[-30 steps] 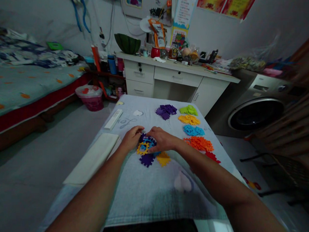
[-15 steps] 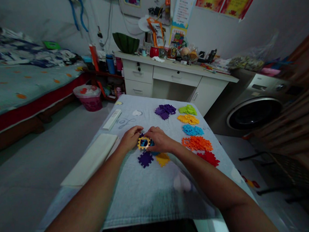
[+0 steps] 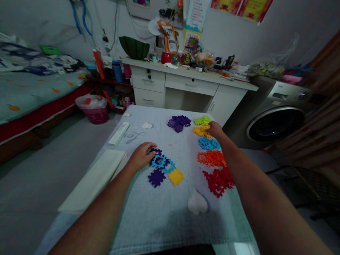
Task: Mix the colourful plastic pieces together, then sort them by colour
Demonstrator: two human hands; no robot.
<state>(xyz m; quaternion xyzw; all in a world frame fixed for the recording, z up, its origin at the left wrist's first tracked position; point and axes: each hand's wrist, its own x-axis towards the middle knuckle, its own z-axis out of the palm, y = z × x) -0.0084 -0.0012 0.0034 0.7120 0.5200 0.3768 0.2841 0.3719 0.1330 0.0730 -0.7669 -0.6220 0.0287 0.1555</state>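
Note:
My left hand (image 3: 142,156) is at the middle-left of the table, its thumb and fingers closed on the edge of a purple interlocking tile (image 3: 157,152). Against that tile lie blue frame-shaped tiles (image 3: 163,163), partly overlapping purple ones. A solid purple tile (image 3: 157,178) and a solid yellow tile (image 3: 176,177) lie just below. My right hand (image 3: 215,129) reaches to the pile of yellow tiles (image 3: 199,131), fingertips pinched on a yellow tile there. Whether that tile is lifted cannot be made out.
Along the right side are piles of lime green (image 3: 201,120), blue (image 3: 209,143), orange (image 3: 211,158) and red tiles (image 3: 218,181). A purple pile (image 3: 178,123) lies toward the back. A white box (image 3: 119,134) and a folded cream cloth (image 3: 92,182) lie along the left edge.
My right hand has moved from the middle to the yellow pile at the right. The yellow frame tile has left the middle, uncovering blue frames. My left hand has stayed by the tiles.

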